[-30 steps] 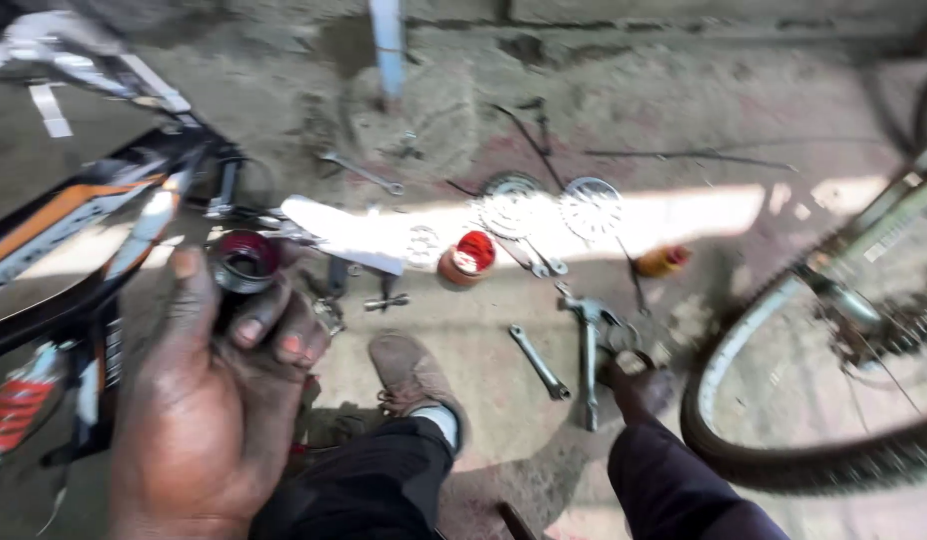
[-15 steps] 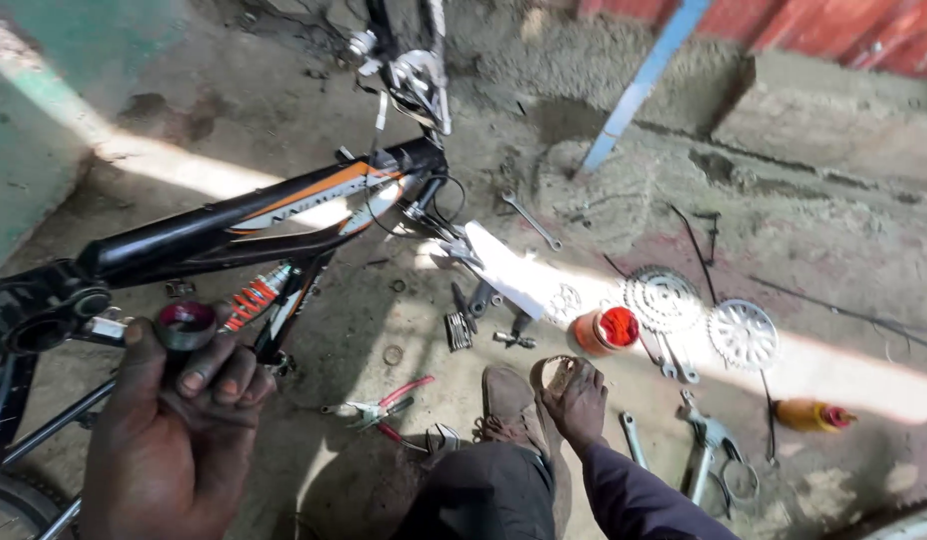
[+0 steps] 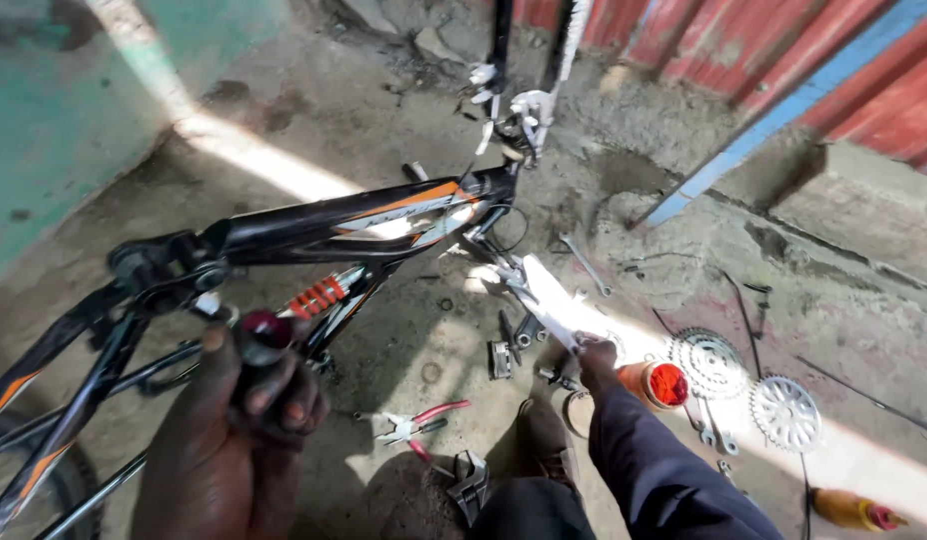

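Note:
My left hand [image 3: 234,430] is raised close to the camera and grips a dark round part with a red top [image 3: 267,333]. Just behind it is a black and orange bicycle frame [image 3: 334,228] with a red coil shock [image 3: 319,297]. My right hand [image 3: 596,355], on a dark blue sleeve, reaches down to the dirt floor beside small metal parts [image 3: 512,350] at the edge of a sunlit patch. Its fingers touch the ground there, but what they hold is hidden.
Red-handled pliers [image 3: 419,422] lie by my shoe [image 3: 544,440]. An orange tub with a red lid [image 3: 656,384], two sprockets [image 3: 709,362] [image 3: 787,412], a wrench [image 3: 587,265] and an orange bottle [image 3: 849,508] lie to the right. A blue pole [image 3: 744,140] leans on a red corrugated wall.
The view swung left toward the bicycle frame. My left hand kept its grip on the red-topped part. My right arm stretched forward and down to the floor.

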